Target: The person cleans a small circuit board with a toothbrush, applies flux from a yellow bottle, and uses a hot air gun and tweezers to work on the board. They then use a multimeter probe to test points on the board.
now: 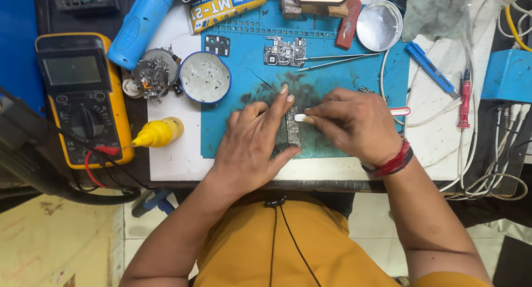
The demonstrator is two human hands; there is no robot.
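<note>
While the left hand (252,145) pins a narrow dark oblong circuit board (292,127) flat on the blue silicone work mat (338,76), fingers spread w/ the index tip at the board's far end and the thumb at its near end, the right hand (354,123) pinches a small white-tipped tool (300,117), prob. a brush or swab (too small to tell), against the board's upper edge. Step in hand, as judged: cleaning or wiping the board surface. Next move calls for a steady hold by the left hand and light, short strokes along the board's length, so no small parts get lifted. Board lies approx. mid-mat, near the front table edge. Behind it: a second, squarer circuit board (284,51) w/ metal tweezers (343,58) just beside; a round blue-rimmed tin of pale paste (205,77) at mat's left edge; a yellow squeeze bottle (159,132) and a yellow-cased multimeter (83,98) further left; a round metal dish (378,25) at back right.
</note>
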